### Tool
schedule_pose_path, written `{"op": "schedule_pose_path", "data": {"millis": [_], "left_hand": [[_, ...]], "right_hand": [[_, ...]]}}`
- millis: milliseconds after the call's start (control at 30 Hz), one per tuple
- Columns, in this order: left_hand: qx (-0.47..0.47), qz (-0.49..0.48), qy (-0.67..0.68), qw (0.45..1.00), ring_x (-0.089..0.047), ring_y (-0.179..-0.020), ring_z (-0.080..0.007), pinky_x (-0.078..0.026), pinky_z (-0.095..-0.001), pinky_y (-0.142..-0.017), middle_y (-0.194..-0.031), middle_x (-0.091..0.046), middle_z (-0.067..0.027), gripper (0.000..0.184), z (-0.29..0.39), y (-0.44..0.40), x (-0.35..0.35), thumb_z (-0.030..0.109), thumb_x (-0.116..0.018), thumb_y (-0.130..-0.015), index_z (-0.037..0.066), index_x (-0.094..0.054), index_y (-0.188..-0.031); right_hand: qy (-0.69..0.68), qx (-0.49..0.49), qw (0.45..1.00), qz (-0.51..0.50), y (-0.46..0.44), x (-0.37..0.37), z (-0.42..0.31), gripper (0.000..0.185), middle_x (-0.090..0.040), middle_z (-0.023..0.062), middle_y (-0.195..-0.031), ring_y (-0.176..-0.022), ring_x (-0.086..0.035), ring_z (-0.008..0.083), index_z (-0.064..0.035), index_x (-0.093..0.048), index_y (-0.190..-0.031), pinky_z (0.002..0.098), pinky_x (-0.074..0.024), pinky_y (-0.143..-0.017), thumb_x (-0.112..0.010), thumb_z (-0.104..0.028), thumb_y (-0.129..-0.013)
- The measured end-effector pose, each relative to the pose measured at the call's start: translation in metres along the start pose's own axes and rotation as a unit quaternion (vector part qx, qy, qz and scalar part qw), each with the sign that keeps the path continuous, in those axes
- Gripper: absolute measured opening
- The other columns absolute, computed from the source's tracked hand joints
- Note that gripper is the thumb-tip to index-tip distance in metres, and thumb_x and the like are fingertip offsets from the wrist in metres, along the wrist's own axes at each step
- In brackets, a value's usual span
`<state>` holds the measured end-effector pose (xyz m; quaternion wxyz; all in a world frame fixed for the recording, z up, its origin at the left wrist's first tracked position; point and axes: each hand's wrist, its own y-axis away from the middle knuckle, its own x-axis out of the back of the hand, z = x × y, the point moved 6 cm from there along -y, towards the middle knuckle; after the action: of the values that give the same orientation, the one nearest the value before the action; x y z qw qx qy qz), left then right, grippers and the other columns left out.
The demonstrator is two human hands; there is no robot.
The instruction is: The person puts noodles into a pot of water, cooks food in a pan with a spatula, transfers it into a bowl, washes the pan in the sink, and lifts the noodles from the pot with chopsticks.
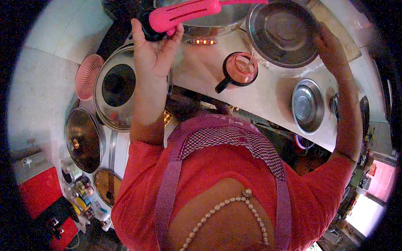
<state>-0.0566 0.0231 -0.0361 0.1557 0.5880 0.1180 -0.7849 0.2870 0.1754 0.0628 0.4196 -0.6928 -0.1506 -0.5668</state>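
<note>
My left hand (155,48), at the top left, is closed round the black round base of a pink plastic piece (184,13) with dark slots and a thin pink spout. What kind of tool it is I cannot make out. My right hand (328,39) grips the rim of a wide dark metal basin (287,31), tilted to the left. From its lower left edge, clear liquid runs into the open mouth of a pink jug (242,77) with a black handle. The jug stands upright on the light counter (268,90), touched by neither hand.
A big steel pot (222,27) with lit orange lights below stands at the back. An oval steel bowl (307,106) sits at right. On the left are a lidded pan (115,85), a pink basket (89,77) and a glass lid (83,144).
</note>
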Motion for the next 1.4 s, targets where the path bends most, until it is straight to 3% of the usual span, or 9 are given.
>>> {"op": "schedule_pose_path", "data": {"millis": [167,300,400,600,733,900,1200,1300,1400], "left_hand": [[0.009,-0.031,0.042,0.999,-0.045,-0.101,-0.0311,-0.040,-0.0486,-0.084,-0.111,-0.049,-0.0139,0.051,0.000,-0.002,0.007,0.037,-0.060,-0.076,0.005,-0.045,-0.113],[-0.005,0.009,0.029,1.000,-0.045,-0.100,-0.0311,-0.040,-0.0482,-0.085,-0.111,-0.049,-0.0142,0.051,0.001,0.000,0.009,0.038,-0.060,-0.076,0.005,-0.045,-0.113],[-0.012,0.023,0.031,0.999,-0.045,-0.100,-0.0313,-0.040,-0.0484,-0.085,-0.111,-0.048,-0.0143,0.051,0.002,0.001,0.011,0.039,-0.059,-0.077,0.006,-0.045,-0.113],[-0.058,0.032,-0.019,0.998,-0.045,-0.099,-0.0297,-0.040,-0.0474,-0.085,-0.109,-0.049,-0.0130,0.050,0.009,0.008,0.009,0.041,-0.057,-0.078,0.006,-0.045,-0.112],[-0.080,0.027,-0.034,0.996,-0.045,-0.097,-0.0267,-0.040,-0.0453,-0.085,-0.108,-0.049,-0.0105,0.050,0.013,0.021,-0.003,0.041,-0.059,-0.077,0.007,-0.045,-0.111],[-0.117,0.025,-0.048,0.992,-0.045,-0.102,-0.0273,-0.039,-0.0455,-0.087,-0.111,-0.049,-0.0110,0.050,0.026,0.031,-0.002,0.040,-0.060,-0.077,0.007,-0.045,-0.112],[-0.139,0.046,0.030,0.989,-0.045,-0.104,-0.0273,-0.038,-0.0467,-0.089,-0.113,-0.048,-0.0105,0.048,0.050,0.039,0.007,0.036,-0.061,-0.077,0.007,-0.046,-0.111],[-0.179,0.062,-0.054,0.980,-0.044,-0.104,-0.0271,-0.038,-0.0468,-0.089,-0.113,-0.049,-0.0098,0.048,0.046,0.044,-0.004,0.036,-0.062,-0.076,0.008,-0.047,-0.111],[-0.162,0.047,-0.096,0.981,-0.044,-0.105,-0.0271,-0.037,-0.0471,-0.089,-0.113,-0.049,-0.0094,0.048,0.042,0.040,-0.005,0.036,-0.063,-0.075,0.009,-0.046,-0.111]], "right_hand": [[-0.098,-0.092,0.990,-0.051,0.001,0.001,-0.019,0.030,-0.058,0.0137,-0.092,-0.073,-0.054,0.0211,-0.0011,-0.044,-0.111,0.0314,-0.0446,-0.065,-0.044,-0.018,-0.086],[-0.119,-0.120,0.984,-0.051,0.005,-0.005,-0.017,0.029,-0.058,0.0088,-0.083,-0.062,-0.052,0.0153,-0.0019,-0.046,-0.110,0.0275,-0.0428,-0.054,-0.044,-0.018,-0.086],[-0.213,-0.214,0.944,-0.137,0.010,-0.020,-0.009,0.029,-0.052,0.0012,-0.071,-0.049,-0.043,0.0076,-0.0050,-0.048,-0.108,0.0209,-0.0343,-0.043,-0.045,-0.023,-0.085],[-0.334,-0.274,0.886,-0.167,0.002,-0.022,0.013,0.027,-0.045,-0.0040,-0.062,-0.046,-0.034,0.0033,-0.0088,-0.051,-0.097,0.0182,-0.0251,-0.038,-0.046,-0.031,-0.082],[-0.244,-0.305,0.917,-0.085,-0.038,0.031,-0.075,0.023,-0.045,-0.0050,-0.061,-0.046,-0.033,0.0026,-0.0105,-0.050,-0.095,0.0178,-0.0241,-0.038,-0.046,-0.030,-0.083],[-0.329,-0.194,0.923,-0.043,-0.063,-0.013,0.014,0.024,-0.045,-0.0059,-0.062,-0.047,-0.034,0.0030,-0.0128,-0.050,-0.101,0.0181,-0.0248,-0.039,-0.045,-0.030,-0.085],[-0.317,-0.226,0.920,-0.046,-0.058,-0.021,0.012,0.027,-0.044,-0.0064,-0.068,-0.053,-0.034,0.0019,-0.0121,-0.048,-0.105,0.0161,-0.0277,-0.045,-0.047,-0.030,-0.085],[-0.325,-0.186,0.926,-0.054,-0.046,-0.024,0.006,0.025,-0.044,-0.0067,-0.069,-0.054,-0.035,0.0028,-0.0095,-0.048,-0.103,0.0175,-0.0297,-0.046,-0.048,-0.026,-0.086],[-0.090,-0.100,0.987,-0.082,-0.041,-0.030,0.017,0.023,-0.046,-0.0051,-0.069,-0.055,-0.039,0.0042,-0.0069,-0.048,-0.103,0.0199,-0.0336,-0.047,-0.047,-0.023,-0.086]]}}
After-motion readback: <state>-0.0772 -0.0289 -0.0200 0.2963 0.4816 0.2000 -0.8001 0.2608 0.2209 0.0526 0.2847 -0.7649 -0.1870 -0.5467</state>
